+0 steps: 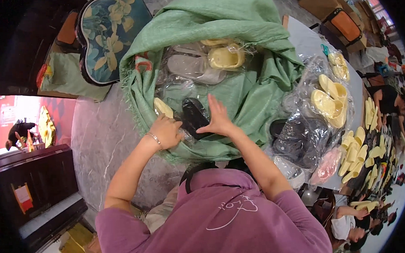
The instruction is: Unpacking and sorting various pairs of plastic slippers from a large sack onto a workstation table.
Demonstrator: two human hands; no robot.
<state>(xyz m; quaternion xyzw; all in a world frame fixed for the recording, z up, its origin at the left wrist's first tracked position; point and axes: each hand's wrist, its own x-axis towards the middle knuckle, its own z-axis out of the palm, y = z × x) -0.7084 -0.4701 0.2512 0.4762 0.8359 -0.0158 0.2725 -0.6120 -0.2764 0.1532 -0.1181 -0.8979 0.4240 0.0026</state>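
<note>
A large green woven sack [237,95] lies wide open before me, with slippers in clear plastic inside it. A black slipper [195,112] rests between my hands at its near side. My right hand [219,116] is open along the slipper's right side, fingers stretched away from me and thumb at its near end. My left hand [165,131] lies at the slipper's left, over the sack's near-left edge, fingers loosely bent and apart. A pale yellow slipper [163,107] shows just beyond it. Farther in are grey slippers [188,66] and a yellow pair [226,56].
On the right, a light table [305,43] bears bagged yellow slippers [330,100], bagged black slippers [295,138] and a pink bagged pair [327,165]. More loose yellow slippers [353,154] and several people are beyond. A flowered chair back [108,38] stands far left.
</note>
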